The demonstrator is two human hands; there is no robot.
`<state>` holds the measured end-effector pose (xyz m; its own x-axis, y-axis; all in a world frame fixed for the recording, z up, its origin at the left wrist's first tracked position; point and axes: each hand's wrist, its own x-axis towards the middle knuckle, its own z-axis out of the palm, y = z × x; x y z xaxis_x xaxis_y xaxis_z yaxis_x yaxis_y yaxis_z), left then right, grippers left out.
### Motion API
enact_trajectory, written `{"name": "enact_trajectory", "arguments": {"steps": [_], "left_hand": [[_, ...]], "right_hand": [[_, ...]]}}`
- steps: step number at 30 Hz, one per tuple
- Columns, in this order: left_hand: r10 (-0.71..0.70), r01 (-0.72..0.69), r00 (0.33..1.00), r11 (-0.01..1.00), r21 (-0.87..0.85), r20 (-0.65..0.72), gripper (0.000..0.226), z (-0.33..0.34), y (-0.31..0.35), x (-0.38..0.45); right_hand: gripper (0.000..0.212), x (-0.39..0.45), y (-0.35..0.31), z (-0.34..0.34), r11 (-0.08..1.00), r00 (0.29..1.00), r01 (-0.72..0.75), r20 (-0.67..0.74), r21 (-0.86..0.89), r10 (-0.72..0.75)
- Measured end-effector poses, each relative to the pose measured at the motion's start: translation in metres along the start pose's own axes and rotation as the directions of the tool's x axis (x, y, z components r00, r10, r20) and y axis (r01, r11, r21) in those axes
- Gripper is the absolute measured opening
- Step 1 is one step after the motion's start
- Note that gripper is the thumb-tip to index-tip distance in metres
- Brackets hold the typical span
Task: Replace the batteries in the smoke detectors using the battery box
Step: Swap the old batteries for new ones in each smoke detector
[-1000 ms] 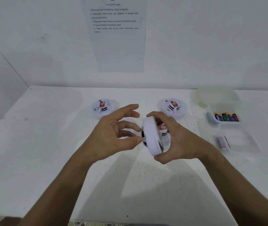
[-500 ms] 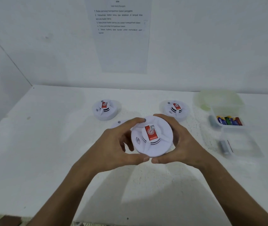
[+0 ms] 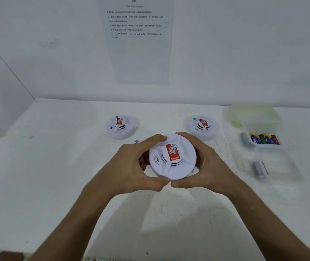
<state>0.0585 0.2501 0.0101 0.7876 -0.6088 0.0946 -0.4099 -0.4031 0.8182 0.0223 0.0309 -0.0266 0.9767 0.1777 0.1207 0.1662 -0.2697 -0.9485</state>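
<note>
A white round smoke detector (image 3: 172,157) with a red label faces up at me, held above the table centre. My left hand (image 3: 133,164) grips its left rim with curled fingers and thumb. My right hand (image 3: 205,164) grips its right rim the same way. Two more white detectors lie on the table behind, one at the left (image 3: 120,126) and one at the right (image 3: 203,126). A clear battery box (image 3: 261,137) at the right holds several coloured batteries. Nearer me, a grey battery (image 3: 258,169) lies in a clear tray (image 3: 282,166).
A pale green lid (image 3: 248,112) lies behind the battery box. A small white part (image 3: 138,141) shows behind my left hand. A printed instruction sheet (image 3: 137,40) hangs on the wall. The white table (image 3: 56,176) ends at a wall on the left.
The detector went from edge-on in my right hand to face-up. My left hand closed onto its left rim, and both hands now hold it slightly higher.
</note>
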Motion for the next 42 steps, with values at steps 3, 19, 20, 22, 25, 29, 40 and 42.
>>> {"name": "enact_trajectory", "arguments": {"steps": [3,19,20,22,25,29,40,42], "left_hand": [[-0.003,0.003,1.000,1.000,-0.010,0.001,0.078,0.000,-0.001,0.001],[0.011,-0.011,1.000,1.000,-0.026,0.004,0.078,-0.004,-0.007,0.004],[0.009,-0.009,1.000,0.999,-0.031,0.003,0.078,-0.004,-0.007,0.004],[0.006,-0.006,1.000,0.999,-0.036,0.007,0.078,-0.004,-0.007,0.004],[0.012,-0.011,1.000,1.000,-0.029,0.016,0.079,-0.003,-0.006,0.005],[0.028,-0.028,1.000,0.999,-0.046,0.003,0.078,-0.003,-0.009,0.005],[0.004,-0.002,0.999,0.999,-0.048,0.047,0.076,-0.007,-0.009,0.011],[-0.011,0.014,0.998,0.998,-0.058,0.057,0.078,-0.006,-0.012,0.012]], "right_hand": [[0.097,0.001,0.000,0.000,1.000,1.000,-0.001,0.001,-0.007,0.001],[0.099,0.004,0.001,0.001,1.000,1.000,-0.005,0.003,-0.026,0.005],[0.099,0.004,0.001,0.001,1.000,1.000,-0.007,0.005,-0.023,0.007],[0.099,0.004,0.001,0.000,1.000,1.000,-0.007,0.008,-0.019,0.007],[0.099,0.004,0.001,0.000,1.000,1.000,-0.006,0.007,-0.019,0.006],[0.099,0.004,0.001,0.000,1.000,1.000,-0.006,0.011,-0.025,0.006],[0.097,0.004,-0.004,-0.005,1.000,0.999,-0.018,0.030,-0.007,0.018],[0.098,0.004,-0.004,-0.006,1.000,0.999,-0.027,0.039,-0.009,0.027]]}}
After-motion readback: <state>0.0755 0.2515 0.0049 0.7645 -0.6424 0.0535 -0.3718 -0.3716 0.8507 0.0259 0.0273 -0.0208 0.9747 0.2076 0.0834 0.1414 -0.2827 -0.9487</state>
